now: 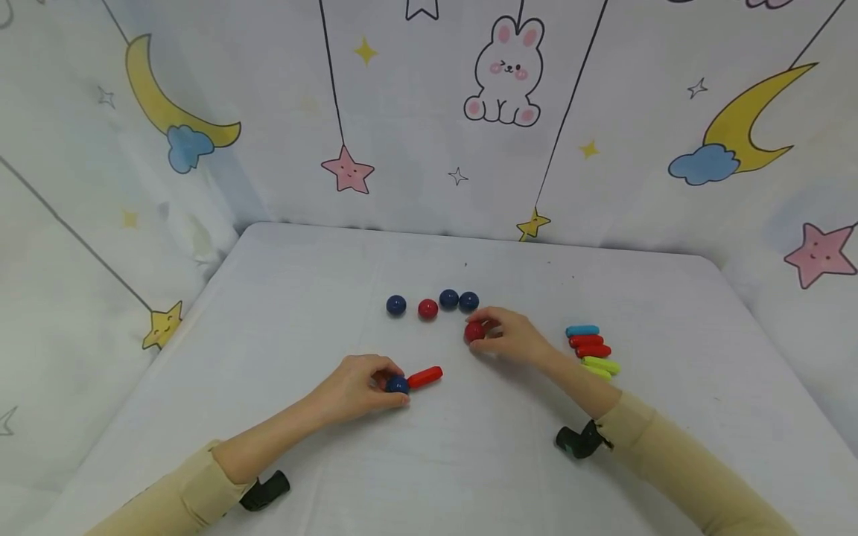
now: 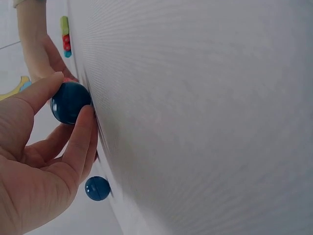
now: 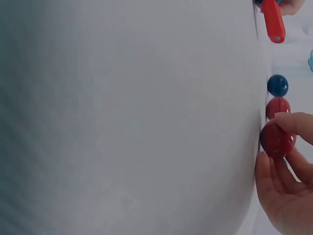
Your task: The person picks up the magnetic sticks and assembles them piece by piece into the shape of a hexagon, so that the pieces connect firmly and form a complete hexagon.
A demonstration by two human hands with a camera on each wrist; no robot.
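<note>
My left hand pinches a glossy blue ball between thumb and fingers, low at the white tabletop. In the left wrist view the fingertips lie around that blue ball. A short red rod reaches out to the right from the blue ball, its near end right at it. To the upper right, my right hand grips a red ball. The right wrist view has thumb and fingers on opposite sides of this red ball, with the red rod farther off.
Behind the hands stand a blue ball, another red ball and two blue balls side by side. Right of the right forearm lie several short rods: blue, red and yellow-green. A patterned cloth hangs behind the table.
</note>
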